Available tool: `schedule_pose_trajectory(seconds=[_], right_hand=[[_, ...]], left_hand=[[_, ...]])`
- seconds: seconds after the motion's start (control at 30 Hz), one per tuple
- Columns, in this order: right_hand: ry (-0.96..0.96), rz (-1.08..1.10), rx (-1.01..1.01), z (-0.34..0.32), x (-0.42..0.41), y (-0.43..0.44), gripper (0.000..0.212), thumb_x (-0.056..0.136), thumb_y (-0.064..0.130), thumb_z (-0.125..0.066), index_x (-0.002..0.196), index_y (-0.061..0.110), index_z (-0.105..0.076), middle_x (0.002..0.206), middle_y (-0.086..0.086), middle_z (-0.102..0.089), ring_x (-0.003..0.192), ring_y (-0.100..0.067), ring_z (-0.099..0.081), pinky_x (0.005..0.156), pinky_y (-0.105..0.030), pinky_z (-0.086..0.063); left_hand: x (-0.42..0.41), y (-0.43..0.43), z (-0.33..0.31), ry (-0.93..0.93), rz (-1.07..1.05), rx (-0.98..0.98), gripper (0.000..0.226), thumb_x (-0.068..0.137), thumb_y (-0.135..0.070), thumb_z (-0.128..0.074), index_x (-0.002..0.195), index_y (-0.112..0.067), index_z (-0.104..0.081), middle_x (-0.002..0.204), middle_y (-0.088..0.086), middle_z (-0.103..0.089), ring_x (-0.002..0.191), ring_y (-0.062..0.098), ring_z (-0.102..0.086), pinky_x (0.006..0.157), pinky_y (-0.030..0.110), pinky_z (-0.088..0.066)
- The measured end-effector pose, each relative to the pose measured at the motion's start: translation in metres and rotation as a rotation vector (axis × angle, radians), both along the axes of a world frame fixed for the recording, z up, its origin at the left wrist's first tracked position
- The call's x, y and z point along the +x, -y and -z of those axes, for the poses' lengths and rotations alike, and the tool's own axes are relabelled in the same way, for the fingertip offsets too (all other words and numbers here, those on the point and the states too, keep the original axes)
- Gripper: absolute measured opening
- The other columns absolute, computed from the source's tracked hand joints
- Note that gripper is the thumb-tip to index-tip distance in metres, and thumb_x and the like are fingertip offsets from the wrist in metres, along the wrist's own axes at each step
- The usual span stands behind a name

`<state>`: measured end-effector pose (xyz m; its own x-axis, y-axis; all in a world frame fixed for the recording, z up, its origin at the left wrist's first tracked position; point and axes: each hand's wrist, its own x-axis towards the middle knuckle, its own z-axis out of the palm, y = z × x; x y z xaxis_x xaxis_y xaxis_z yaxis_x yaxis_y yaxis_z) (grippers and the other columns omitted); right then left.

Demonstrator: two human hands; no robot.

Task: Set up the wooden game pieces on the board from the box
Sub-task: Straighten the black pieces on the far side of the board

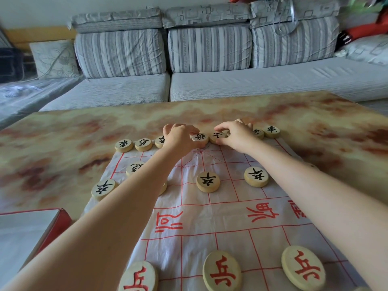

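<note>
- The left hand (180, 136) reaches to the far edge of the thin white plastic board printed with a red grid (228, 234). Its fingers are curled round a round pale wooden piece with a black character (199, 137), seemingly 將.
- The right hand (236, 133) is just beside it, thumb and forefinger pinching the neighbouring black-marked wooden disc (218, 135), which reads 士.
- More black-lettered discs line the same far edge: three at the left end (143, 144) and two at the right end (271, 131). The outermost at the right end reads 車.
- Three black 卒 discs (208, 181) stand further in, in one row, well apart.
- The left forearm crosses the board's left half, half covering a black-marked disc (134, 168) and nearly all of another in the 卒 row.
- The right forearm hides most of a disc by the board's right edge.
- Three wooden discs with a red 兵 (222, 271) sit along the near part of the board.
- Large red characters (169, 222) run across the board's middle band, upside down to the camera.
- A red-edged cardboard box (31, 229) lies at the near left corner of the orange-and-cream marbled tabletop (52, 143).
- A grey striped sofa with cushions (210, 49) stands beyond the tabletop's far edge.
</note>
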<state>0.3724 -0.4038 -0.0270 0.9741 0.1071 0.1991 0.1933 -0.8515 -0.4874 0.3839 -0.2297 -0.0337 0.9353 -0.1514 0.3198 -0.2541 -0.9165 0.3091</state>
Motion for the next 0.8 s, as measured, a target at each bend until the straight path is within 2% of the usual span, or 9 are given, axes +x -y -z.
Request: schedule_pose_trajectory(seconds=[0.07, 0.2, 0.33, 0.4, 0.5, 0.57, 0.67, 0.7, 0.8], right_hand=[[-0.004, -0.007, 0.003, -0.002, -0.003, 0.0, 0.043, 0.084, 0.034, -0.065, 0.125, 0.028, -0.056, 0.126, 0.004, -0.056, 0.123, -0.018, -0.033, 0.09, -0.032, -0.022], [-0.007, -0.009, -0.007, -0.001, -0.002, -0.001, 0.043, 0.083, 0.035, -0.065, 0.125, 0.029, -0.055, 0.129, 0.004, -0.055, 0.124, -0.019, -0.033, 0.086, -0.031, -0.02], [-0.033, 0.022, 0.018, -0.001, -0.003, 0.0, 0.047, 0.079, 0.042, -0.068, 0.123, 0.033, -0.056, 0.129, 0.0, -0.05, 0.123, -0.025, -0.032, 0.085, -0.029, -0.019], [-0.04, 0.042, 0.089, -0.006, -0.003, 0.006, 0.045, 0.078, 0.045, -0.067, 0.121, 0.036, -0.057, 0.129, -0.005, -0.045, 0.125, -0.031, -0.032, 0.092, -0.028, -0.022], [0.008, 0.055, 0.144, -0.02, -0.008, 0.024, 0.039, 0.08, 0.038, -0.066, 0.118, 0.033, -0.059, 0.127, -0.003, -0.048, 0.129, -0.025, -0.033, 0.106, -0.035, -0.025], [0.05, 0.091, 0.106, -0.029, -0.013, 0.041, 0.037, 0.082, 0.03, -0.065, 0.119, 0.028, -0.06, 0.125, -0.001, -0.053, 0.128, -0.024, -0.035, 0.107, -0.035, -0.025], [0.038, 0.158, 0.084, -0.032, -0.018, 0.061, 0.035, 0.084, 0.025, -0.065, 0.119, 0.024, -0.062, 0.096, 0.015, -0.055, 0.125, -0.024, -0.036, 0.104, -0.032, -0.025], [0.029, 0.172, 0.081, -0.031, -0.018, 0.066, 0.034, 0.084, 0.025, -0.065, 0.118, 0.024, -0.063, 0.094, 0.016, -0.056, 0.125, -0.023, -0.036, 0.104, -0.033, -0.026], [0.008, 0.197, 0.044, -0.025, -0.018, 0.078, 0.034, 0.082, 0.026, -0.067, 0.116, 0.024, -0.064, 0.115, 0.004, -0.064, 0.125, -0.023, -0.036, 0.102, -0.035, -0.027]], left_hand=[[-0.001, 0.0, 0.0, 0.006, -0.003, -0.001, 0.05, 0.071, -0.054, -0.068, 0.113, -0.028, -0.063, 0.115, -0.008, -0.066, 0.122, 0.012, -0.045, 0.099, 0.031, -0.019], [-0.002, 0.001, -0.002, -0.015, -0.017, -0.006, 0.05, 0.072, -0.053, -0.069, 0.114, -0.027, -0.063, 0.12, -0.008, -0.063, 0.127, 0.012, -0.04, 0.101, 0.031, -0.017], [-0.007, 0.001, -0.004, -0.062, -0.01, 0.033, 0.056, 0.074, -0.054, -0.066, 0.122, -0.028, -0.056, 0.128, -0.007, -0.058, 0.135, 0.014, -0.03, 0.104, 0.031, -0.014], [-0.011, 0.001, -0.009, -0.094, -0.018, 0.004, 0.059, 0.077, -0.051, -0.064, 0.129, -0.028, -0.05, 0.138, -0.002, -0.048, 0.139, 0.016, -0.019, 0.108, 0.031, -0.011], [-0.014, 0.0, -0.014, -0.108, 0.006, -0.024, 0.06, 0.077, -0.051, -0.064, 0.13, -0.029, -0.049, 0.141, 0.004, -0.044, 0.142, 0.016, -0.012, 0.112, 0.034, -0.006], [-0.01, 0.002, -0.013, -0.084, 0.027, -0.014, 0.057, 0.076, -0.049, -0.065, 0.128, -0.029, -0.052, 0.137, 0.001, -0.048, 0.142, 0.014, -0.014, 0.112, 0.036, -0.004], [-0.003, 0.015, -0.012, -0.03, 0.056, -0.01, 0.048, 0.079, -0.043, -0.065, 0.123, -0.029, -0.056, 0.131, -0.004, -0.055, 0.139, 0.014, -0.022, 0.112, 0.038, -0.005], [-0.002, 0.022, -0.013, -0.027, 0.076, -0.01, 0.046, 0.08, -0.041, -0.064, 0.123, -0.028, -0.056, 0.129, -0.005, -0.056, 0.139, 0.013, -0.023, 0.112, 0.038, -0.005], [0.001, 0.047, -0.013, -0.062, 0.143, 0.006, 0.043, 0.084, -0.035, -0.061, 0.126, -0.028, -0.053, 0.131, -0.007, -0.055, 0.136, 0.014, -0.029, 0.112, 0.038, -0.008]])
